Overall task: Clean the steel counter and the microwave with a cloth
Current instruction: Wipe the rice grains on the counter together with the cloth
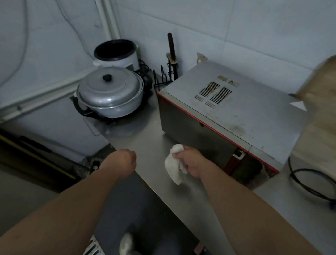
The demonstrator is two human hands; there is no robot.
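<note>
Far left: grey wall with pale pipes (pixel 35 100) running along it, floor below in shadow.

At the counter's (pixel 143 129) back left corner: a lidded aluminium pot (pixel 110 92) with a black knob, sitting on a dark burner; just behind it, a white rice cooker (pixel 116 53), lid off, dark inside. Right of those, against the tiled wall: a small black wire rack (pixel 163 77) with a dark handle standing up out of it.

Nearer the front: left hand (pixel 126 161) over the counter's left edge, fingers curled into a loose fist, nothing in its grip (a small ring or mark visible on one finger, too small to tell which).

Next along: white cloth (pixel 174 165), bunched, clamped in the right hand (pixel 190 161), fingers wrapped round its upper part, loose end hanging down to the steel surface. Cloth and hand just in front of the microwave's lower front edge.

Microwave (pixel 243 112) on the counter, seen from above: grey top with two blocks of vent slots, red trim along the front, dark door, smudges near the front right of the top.

Far right: a black power cord (pixel 316 183) looped on the counter beside the microwave, and a pale wooden board (pixel 331 83) leaning against the wall behind.
</note>
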